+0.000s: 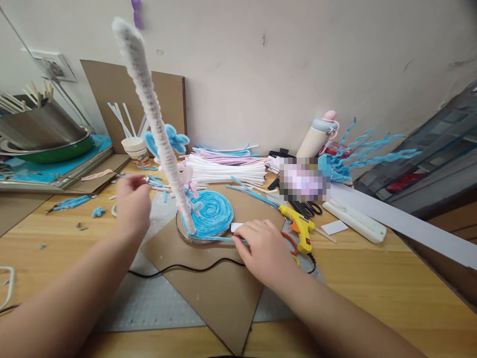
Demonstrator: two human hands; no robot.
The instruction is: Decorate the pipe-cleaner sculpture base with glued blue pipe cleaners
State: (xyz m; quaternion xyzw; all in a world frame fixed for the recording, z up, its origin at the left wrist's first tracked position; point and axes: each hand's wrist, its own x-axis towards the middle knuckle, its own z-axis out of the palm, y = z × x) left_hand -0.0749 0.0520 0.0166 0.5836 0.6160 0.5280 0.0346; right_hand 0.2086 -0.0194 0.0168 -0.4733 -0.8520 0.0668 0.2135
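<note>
A blue pipe cleaner (pixel 219 238) runs along the front edge of a round base (pixel 182 233), and my right hand (pixel 263 251) pinches its right end. Blue pipe cleaner coiled in a spiral (pixel 210 214) covers the top of that base. From the base's left side rises a tall white fuzzy post (pixel 167 149), tilted to the left, with a blue fuzzy flower (pixel 177 139) and a small pink shape (pixel 188 179) near it. Left of the post, my left hand (pixel 134 204) is raised with curled fingers; whatever they hold, if anything, is hidden. Small blue pieces (pixel 158 181) lie just beyond it.
Cardboard (pixel 212 293) lies under the base, crossed by a black cord (pixel 186 268). A yellow glue gun (pixel 300 228) rests right of my right hand, near black scissors (pixel 311 208). White pipe cleaners (pixel 227 171) are bundled behind. A paper cup (pixel 136 149) stands back left.
</note>
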